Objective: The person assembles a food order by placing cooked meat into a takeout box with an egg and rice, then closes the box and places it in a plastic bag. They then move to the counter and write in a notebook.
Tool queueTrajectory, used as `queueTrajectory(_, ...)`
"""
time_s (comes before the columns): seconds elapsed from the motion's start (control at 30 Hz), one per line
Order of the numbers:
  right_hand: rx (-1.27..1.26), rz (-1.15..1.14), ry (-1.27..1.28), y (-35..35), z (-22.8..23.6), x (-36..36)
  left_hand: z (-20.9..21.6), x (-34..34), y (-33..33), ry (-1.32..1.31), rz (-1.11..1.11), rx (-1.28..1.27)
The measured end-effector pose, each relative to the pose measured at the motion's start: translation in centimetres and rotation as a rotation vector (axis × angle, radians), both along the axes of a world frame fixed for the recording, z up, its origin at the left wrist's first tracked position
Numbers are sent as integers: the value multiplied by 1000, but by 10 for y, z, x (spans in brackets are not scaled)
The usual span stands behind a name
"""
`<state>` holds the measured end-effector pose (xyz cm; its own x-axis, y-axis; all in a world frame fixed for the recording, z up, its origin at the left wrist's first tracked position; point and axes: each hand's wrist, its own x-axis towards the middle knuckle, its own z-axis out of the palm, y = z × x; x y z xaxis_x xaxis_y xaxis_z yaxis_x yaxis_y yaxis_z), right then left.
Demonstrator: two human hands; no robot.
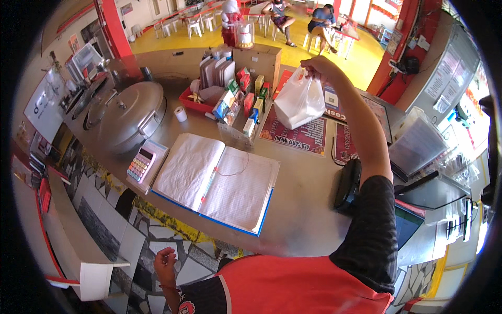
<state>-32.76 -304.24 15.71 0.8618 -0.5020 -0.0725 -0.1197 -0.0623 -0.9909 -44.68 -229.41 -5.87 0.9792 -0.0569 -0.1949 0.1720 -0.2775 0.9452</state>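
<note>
My right hand (317, 68) is stretched far forward over the counter, its fingers closed on the gathered handles of a white plastic bag (300, 99). A boxy white container shows through the thin plastic. The bag hangs above the laminated menu sheets (295, 133) on the metal counter. My left hand (166, 264) is low at the near left, away from the counter, with loosely bent fingers and nothing visible in it. Between my arms an open ledger (240, 183) with a blue cover lies on the counter, and a pastel-keyed calculator (141, 165) sits at its left.
A large lidded metal pot (133, 112) stands at the left, near a paper roll (180, 114). Small boxes fill a holder (240, 133) beside a red tray (196, 103). A black pouch (349, 186) and a monitor (436, 189) are at the right. Two people sit beyond the counter.
</note>
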Motion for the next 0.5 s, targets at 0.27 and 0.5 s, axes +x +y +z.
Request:
queueTrajectory(0.27,-783,-63,360,-89,-31,65,3,-38,23,-2,117,-3)
queueTrajectory(0.5,-1179,-371,477,-88,-57,54,-4,-56,45,10,150,7)
